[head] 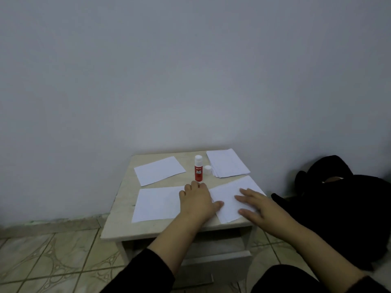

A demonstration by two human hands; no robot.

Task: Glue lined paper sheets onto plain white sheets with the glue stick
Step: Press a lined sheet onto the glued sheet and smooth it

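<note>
Left hand (197,200): flat between two near sheets, fingers relaxed, holding nothing.
Right hand (257,205): fingers spread, pressing the right sheet (227,203).
Glue stick (198,168): upright mid-table (cap (208,169) beside it).
Stack (227,163): far right corner.
Table (124,216): two more sheets at left.

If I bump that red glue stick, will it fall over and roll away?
Probably. The glue stick stands upright on the table, tall and narrow, so a nudge near its top would likely tip it. It looks round, so it may then roll. Its small white cap sits beside it.
</note>
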